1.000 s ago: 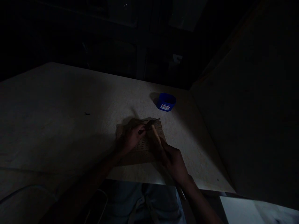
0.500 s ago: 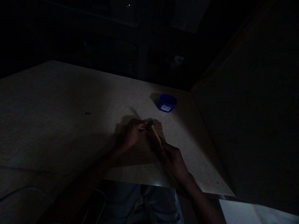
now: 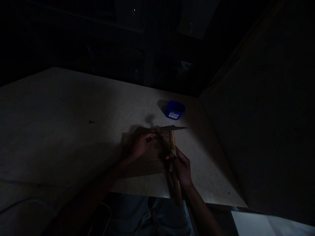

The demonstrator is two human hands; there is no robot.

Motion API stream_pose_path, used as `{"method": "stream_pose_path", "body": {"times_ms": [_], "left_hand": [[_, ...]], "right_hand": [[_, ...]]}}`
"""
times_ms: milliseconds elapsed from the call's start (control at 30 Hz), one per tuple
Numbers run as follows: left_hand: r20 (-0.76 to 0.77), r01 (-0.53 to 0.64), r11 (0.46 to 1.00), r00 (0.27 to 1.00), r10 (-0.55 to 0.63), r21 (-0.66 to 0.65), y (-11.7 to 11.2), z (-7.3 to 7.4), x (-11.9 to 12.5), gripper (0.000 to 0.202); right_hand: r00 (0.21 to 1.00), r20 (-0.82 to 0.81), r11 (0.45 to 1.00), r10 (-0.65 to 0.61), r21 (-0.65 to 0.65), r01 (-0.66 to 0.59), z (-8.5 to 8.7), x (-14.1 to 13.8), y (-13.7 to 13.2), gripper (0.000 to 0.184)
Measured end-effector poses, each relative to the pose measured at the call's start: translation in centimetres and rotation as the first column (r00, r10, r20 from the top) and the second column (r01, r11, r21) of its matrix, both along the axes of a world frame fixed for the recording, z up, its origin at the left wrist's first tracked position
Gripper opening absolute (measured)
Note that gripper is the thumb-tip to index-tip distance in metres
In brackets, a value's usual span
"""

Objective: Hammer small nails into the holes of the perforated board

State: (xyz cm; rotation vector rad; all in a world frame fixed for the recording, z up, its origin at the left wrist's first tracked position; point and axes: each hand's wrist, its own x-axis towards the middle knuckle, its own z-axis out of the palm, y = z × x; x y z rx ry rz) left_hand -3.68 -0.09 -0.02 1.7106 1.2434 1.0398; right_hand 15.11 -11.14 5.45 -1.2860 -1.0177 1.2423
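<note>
hammer (image 3: 172, 140) rose, right hand (image 3: 182, 168) gripping; left hand (image 3: 141, 144) pinching dark piece (image 3: 159, 137); blue tub (image 3: 173, 112) beyond.

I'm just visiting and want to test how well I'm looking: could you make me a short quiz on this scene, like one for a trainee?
1. Which hand grips the hammer?
2. True or false: the tub lies on top of the board.
3. What shows on the board's surface?
A) painted stripes
B) many small holes
C) a printed label

Key:
1. The right hand, around the wooden handle.
2. False: the tub stands on the table, beyond the board and apart from it.
3. B.
</note>
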Motion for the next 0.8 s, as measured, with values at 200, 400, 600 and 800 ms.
{"method": "stream_pose_path", "body": {"times_ms": [200, 400, 600, 800], "left_hand": [[-0.061, 0.029, 0.998, 0.998, -0.026, 0.058, -0.2, -0.6, 0.4, 0.021], [-0.086, 0.026, 0.997, 0.996, -0.020, 0.077, -0.2, -0.1, 0.4, 0.018], [-0.048, -0.032, 0.996, 0.998, 0.036, 0.081, 0.1, -0.2, 0.6, 0.017], [-0.041, -0.011, 0.990, 0.999, 0.017, 0.141, -1.3, 1.6, -1.1, 0.027]], "right_hand": [[0.986, -0.140, 0.996, -0.089, -0.012, 0.088, -2.2, -0.3, 0.4, 0.027], [0.997, -0.048, 0.998, -0.058, -0.040, 0.056, -2.4, -0.3, 0.0, 0.026], [0.999, 0.025, 0.999, -0.024, -0.024, 0.024, -2.4, -0.6, 0.0, 0.028], [0.997, -0.052, 0.997, -0.065, -0.035, 0.063, -2.0, -0.2, 0.0, 0.031]]}}
